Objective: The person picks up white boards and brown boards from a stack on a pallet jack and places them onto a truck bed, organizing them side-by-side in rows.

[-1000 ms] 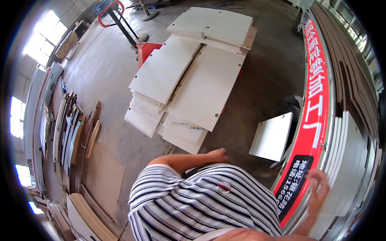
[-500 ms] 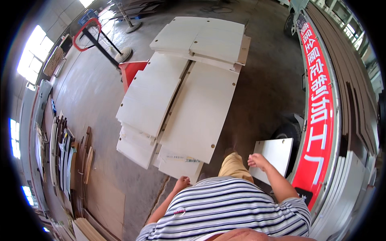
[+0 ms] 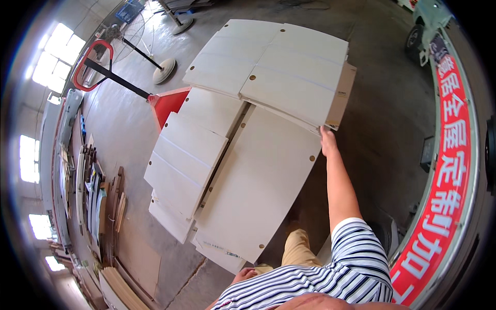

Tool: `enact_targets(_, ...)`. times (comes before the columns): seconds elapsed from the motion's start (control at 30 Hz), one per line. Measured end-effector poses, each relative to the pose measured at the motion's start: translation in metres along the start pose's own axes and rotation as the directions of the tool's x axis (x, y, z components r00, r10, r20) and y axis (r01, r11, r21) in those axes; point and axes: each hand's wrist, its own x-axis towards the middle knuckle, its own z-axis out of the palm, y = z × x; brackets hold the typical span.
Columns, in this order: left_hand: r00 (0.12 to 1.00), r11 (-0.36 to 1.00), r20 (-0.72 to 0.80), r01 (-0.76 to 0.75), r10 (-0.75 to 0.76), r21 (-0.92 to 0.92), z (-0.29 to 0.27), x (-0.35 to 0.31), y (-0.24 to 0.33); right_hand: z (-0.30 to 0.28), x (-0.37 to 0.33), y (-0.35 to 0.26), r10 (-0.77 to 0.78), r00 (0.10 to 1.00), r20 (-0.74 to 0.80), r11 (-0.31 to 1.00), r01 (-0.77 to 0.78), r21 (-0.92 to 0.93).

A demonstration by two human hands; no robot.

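White flat panels (image 3: 263,170) with small round holes near their edges lie in overlapping stacks in front of me. Another stack of white panels (image 3: 299,67) rests across the far end. My right arm is stretched forward, and my right hand (image 3: 327,142) is at the right-hand corner where the far stack overlaps the near one. Its fingertips meet the panel edge and are partly hidden, so I cannot tell whether they grip it. My left hand (image 3: 245,274) hangs low beside my striped shirt, fingers curled, near the front corner of the panels; nothing shows in it.
A red pallet jack (image 3: 168,106) with a looped handle stands at the stack's left. Behind it is a pedestal fan (image 3: 164,71). Leaning boards and offcuts (image 3: 98,206) line the left side. A truck side with a red banner (image 3: 449,170) runs along the right.
My right hand has moved forward from beside my body to the stack's right edge. My view has shifted and turned; the loose white panel by the wheel is now mostly hidden behind my arm.
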Motion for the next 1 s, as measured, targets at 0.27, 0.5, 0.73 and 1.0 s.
enact_targets(0.27, 0.985, 0.950, 0.113, -0.158, 0.132, 0.269, 0.060, 0.102, 0.190, 0.013, 0.054, -0.038, 0.221, 0.975, 0.002, 0.972, -0.220, 0.078)
enact_targets(0.5, 0.936, 0.835, 0.148, -0.205, 0.320, -0.511, 0.118, 0.255, 0.403, 0.000, -0.101, -0.001, 0.345, 0.868, 0.357, 0.938, -0.316, -0.140)
enact_targets(0.73, 0.867, 0.635, -0.273, -0.492, 0.417, -0.595, 0.085, 0.294, 0.383, -0.021, -0.159, 0.028, 0.469, 0.826, 0.314, 0.601, -0.559, 0.571)
enact_targets(1.0, 0.829, 0.703, -0.230, -0.556, 0.510, -0.443, 0.029, 0.165, 0.253, -0.126, -0.097, -0.024, 0.166, 0.986, 0.029, 0.858, -0.159, 0.488)
